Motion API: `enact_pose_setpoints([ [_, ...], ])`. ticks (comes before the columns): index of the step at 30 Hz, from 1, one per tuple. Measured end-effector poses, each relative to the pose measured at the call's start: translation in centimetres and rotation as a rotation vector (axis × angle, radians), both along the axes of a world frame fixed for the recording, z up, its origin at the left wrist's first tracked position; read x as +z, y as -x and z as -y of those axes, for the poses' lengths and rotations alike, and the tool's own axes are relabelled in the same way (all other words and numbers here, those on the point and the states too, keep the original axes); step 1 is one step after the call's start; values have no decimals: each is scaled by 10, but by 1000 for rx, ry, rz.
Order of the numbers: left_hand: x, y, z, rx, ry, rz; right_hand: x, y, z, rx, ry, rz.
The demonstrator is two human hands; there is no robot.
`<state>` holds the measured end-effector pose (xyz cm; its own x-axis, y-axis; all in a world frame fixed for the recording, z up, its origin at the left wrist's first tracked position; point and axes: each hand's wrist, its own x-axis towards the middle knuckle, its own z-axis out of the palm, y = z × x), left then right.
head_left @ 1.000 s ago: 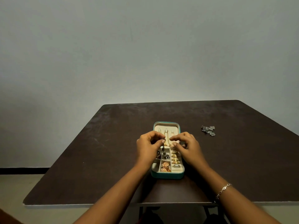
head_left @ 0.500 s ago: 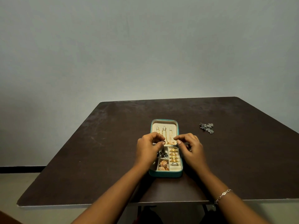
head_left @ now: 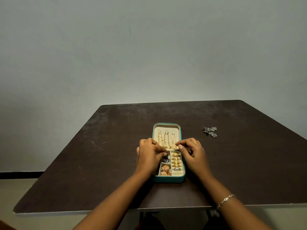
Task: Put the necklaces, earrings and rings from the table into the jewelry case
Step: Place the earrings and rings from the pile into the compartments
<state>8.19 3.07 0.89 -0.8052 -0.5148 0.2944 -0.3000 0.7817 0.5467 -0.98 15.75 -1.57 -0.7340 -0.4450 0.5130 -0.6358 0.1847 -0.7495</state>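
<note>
Dark brown table (head_left: 99, 163), scuffed; plain grey wall (head_left: 149, 47).

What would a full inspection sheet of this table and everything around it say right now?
Surface: dark brown table, scuffed, with a pale edge.
Job's things: teal jewelry case lies open; gold necklaces hang in its lid; gold rings fill the right row; gold earrings sit in a near compartment. A silver jewelry cluster lies on the table right of the case, not yet packed.
Clutter: nothing seen.
Grips: left hand is curled over the case's left compartments; right hand has its fingertips at the necklaces' lower ends. Whether either pinches anything cannot be told.
Cables: nothing seen.
Surroundings: plain grey wall; bracelet on the right wrist.
</note>
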Motion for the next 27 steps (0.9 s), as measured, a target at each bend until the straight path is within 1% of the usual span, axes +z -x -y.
enact_pose_setpoints([
  [2, 0, 0, 1, -3, -14, -34, 0, 0, 0, 1, 4, 6],
  [7, 5, 1, -4, 26, -125, -280, -2, 1, 0, 11, -10, 57],
  [10, 11, 1, -16, -21, -186, -422, -4, 5, -3, 31, 10, 120],
  [13, 13, 2, -35, -106, -213, -500, -4, 12, -17, 66, -8, 132],
  [16, 10, 2, -57, -212, -155, -535, -4, 23, -41, 97, -76, 91],
  [19, 4, 10, -80, -324, 69, -517, -3, 39, -67, 103, -149, 67],
  [21, -4, 20, -97, -397, 164, -484, -3, 52, -85, 79, -201, 61],
  [24, -20, 37, -117, -434, 146, -432, -3, 72, -106, 18, -225, 80],
  [27, -30, 59, -127, -382, 100, -414, -2, 89, -114, -39, -182, 139],
])
